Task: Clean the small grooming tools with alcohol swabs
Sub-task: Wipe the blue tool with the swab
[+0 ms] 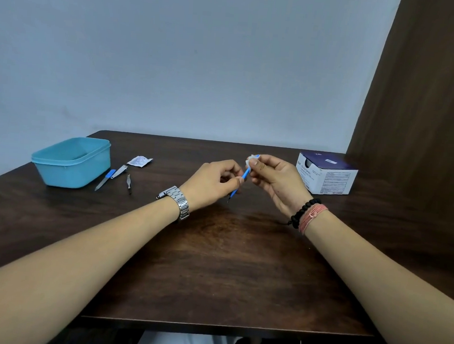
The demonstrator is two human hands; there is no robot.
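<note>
My left hand (211,182) pinches a thin blue-handled grooming tool (244,174) near its middle, its dark metal tip pointing down toward the table. My right hand (276,180) holds a small white alcohol swab (250,159) wrapped around the tool's upper end. Both hands hover above the middle of the dark wooden table (214,265). On the left lie a blue-handled nail file (105,180), a silver nail clipper (119,171) and small tweezers (129,183).
A turquoise plastic tub (72,162) stands at the table's left. An opened swab wrapper (139,161) lies behind the tools. A white and dark blue swab box (326,173) sits at the right rear, next to a brown curtain (424,105).
</note>
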